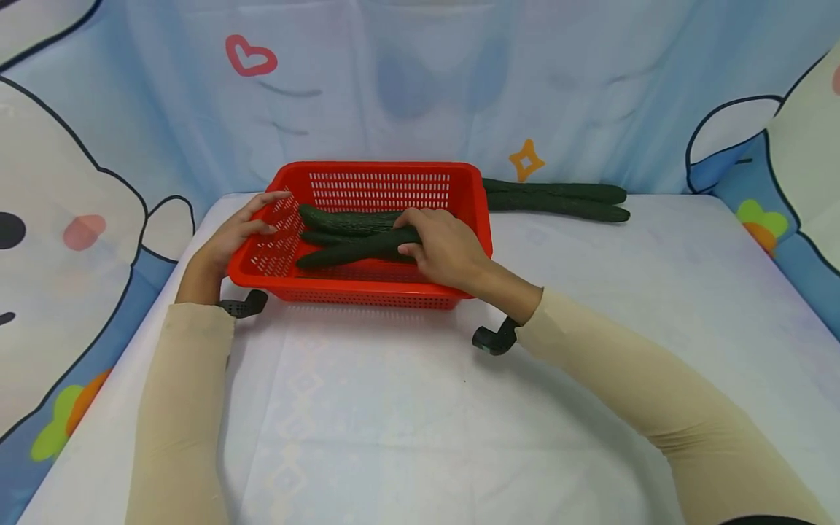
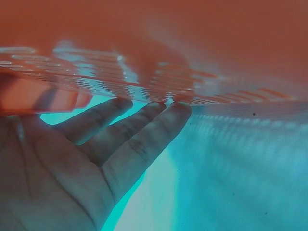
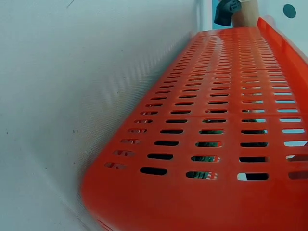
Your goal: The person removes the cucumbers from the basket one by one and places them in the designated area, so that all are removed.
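Observation:
A red perforated plastic basket (image 1: 367, 294) stands at the back of the table with several dark green cucumbers (image 1: 348, 222) lying inside. My right hand (image 1: 446, 244) reaches over its near right corner and holds a cucumber (image 1: 354, 252) by the right end, low among the others. At the left end my left hand (image 1: 226, 237) grips the basket's rim; in the left wrist view its fingers (image 2: 149, 137) lie against the outside of the slotted wall. The right wrist view shows the basket's near wall (image 3: 207, 110), with green glimpsed through the slots, and the right hand is out of sight there.
More cucumbers (image 1: 558, 204) lie on the table right of the basket, their left ends hidden behind it. A white cloth (image 1: 394, 408) covers the table. Behind hangs a blue cartoon-print curtain (image 1: 420, 80). Each wrist wears a black camera (image 1: 495, 339).

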Available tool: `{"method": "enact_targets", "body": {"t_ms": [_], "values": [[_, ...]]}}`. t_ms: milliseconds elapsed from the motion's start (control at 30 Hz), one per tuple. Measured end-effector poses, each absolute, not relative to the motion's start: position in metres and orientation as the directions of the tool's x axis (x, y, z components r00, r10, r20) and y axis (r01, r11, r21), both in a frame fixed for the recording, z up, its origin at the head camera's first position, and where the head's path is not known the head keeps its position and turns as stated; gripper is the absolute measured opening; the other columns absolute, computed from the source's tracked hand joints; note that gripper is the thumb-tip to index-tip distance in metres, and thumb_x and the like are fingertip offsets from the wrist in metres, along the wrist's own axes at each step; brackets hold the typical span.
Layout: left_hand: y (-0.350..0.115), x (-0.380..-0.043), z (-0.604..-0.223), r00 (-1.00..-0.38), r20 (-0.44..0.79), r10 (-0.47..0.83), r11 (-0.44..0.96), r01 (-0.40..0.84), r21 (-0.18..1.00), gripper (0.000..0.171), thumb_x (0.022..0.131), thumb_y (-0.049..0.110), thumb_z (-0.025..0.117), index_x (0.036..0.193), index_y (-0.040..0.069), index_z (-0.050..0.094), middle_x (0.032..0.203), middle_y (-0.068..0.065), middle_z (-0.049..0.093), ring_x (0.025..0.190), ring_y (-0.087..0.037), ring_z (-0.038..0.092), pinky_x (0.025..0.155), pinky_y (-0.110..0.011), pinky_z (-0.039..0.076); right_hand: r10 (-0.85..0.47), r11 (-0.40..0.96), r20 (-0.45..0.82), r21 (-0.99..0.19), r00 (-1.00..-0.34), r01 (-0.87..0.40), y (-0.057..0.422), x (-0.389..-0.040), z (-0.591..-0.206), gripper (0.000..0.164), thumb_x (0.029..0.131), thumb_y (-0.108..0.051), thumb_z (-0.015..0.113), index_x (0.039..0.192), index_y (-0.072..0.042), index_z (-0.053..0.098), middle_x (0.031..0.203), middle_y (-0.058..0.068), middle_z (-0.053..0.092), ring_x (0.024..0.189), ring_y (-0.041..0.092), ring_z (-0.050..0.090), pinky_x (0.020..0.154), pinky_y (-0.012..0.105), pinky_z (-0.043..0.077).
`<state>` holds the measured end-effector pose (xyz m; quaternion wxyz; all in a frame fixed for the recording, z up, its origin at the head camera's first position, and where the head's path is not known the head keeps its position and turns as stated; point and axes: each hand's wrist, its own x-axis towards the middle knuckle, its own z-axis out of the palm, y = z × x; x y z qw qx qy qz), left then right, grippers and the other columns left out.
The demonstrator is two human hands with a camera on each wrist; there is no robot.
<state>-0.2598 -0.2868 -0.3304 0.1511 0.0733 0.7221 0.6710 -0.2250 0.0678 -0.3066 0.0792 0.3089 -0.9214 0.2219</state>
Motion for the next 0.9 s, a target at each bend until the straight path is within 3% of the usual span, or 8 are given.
{"method": "enact_targets", "body": {"t_ms": [167,433,633,900], "values": [[-0.286,-0.261,-0.331,-0.946,-0.137,0.294,0.105,-0.111,0.988,0.060,0.097,0.001,0.040,0.150,0.030,0.036,0.151,-0.010,0.031,0.111,-0.025,0.060,0.078,-0.031,0.061,-0.516,0.693,0.332,-0.381,-0.790,-0.612,0.070,-0.224,-0.306,0.038,0.092,-0.023,0.067,0.126,-0.008,0.058,0.126,0.009,0.065,0.114,0.027,0.059,0.101,0.042,0.050],[-0.286,-0.261,-0.330,-0.945,-0.142,0.295,0.129,-0.107,0.986,0.060,0.098,0.003,0.040,0.151,0.030,0.034,0.151,-0.011,0.029,0.101,-0.017,0.065,0.077,-0.031,0.061,-0.478,0.651,0.478,-0.371,-0.737,-0.662,0.076,-0.222,-0.302,0.037,0.091,-0.021,0.069,0.124,-0.007,0.061,0.121,0.010,0.067,0.110,0.028,0.060,0.099,0.044,0.048],[-0.287,-0.261,-0.329,-0.946,-0.141,0.292,0.121,-0.110,0.987,0.061,0.097,0.003,0.042,0.151,0.030,0.034,0.150,-0.012,0.030,0.102,-0.021,0.065,0.077,-0.031,0.061,-0.422,0.611,0.628,-0.336,-0.654,-0.717,0.096,-0.219,-0.294,0.038,0.086,-0.015,0.074,0.121,-0.004,0.063,0.115,0.013,0.068,0.097,0.031,0.060,0.090,0.045,0.049],[-0.286,-0.262,-0.330,-0.947,-0.158,0.281,0.118,-0.130,0.985,0.062,0.097,0.004,0.043,0.151,0.031,0.034,0.152,-0.010,0.031,0.111,-0.026,0.061,0.079,-0.033,0.061,-0.373,0.602,0.713,-0.301,-0.593,-0.740,0.138,-0.216,-0.284,0.037,0.085,-0.004,0.073,0.120,0.000,0.063,0.111,0.016,0.069,0.093,0.033,0.061,0.089,0.049,0.046]]}}
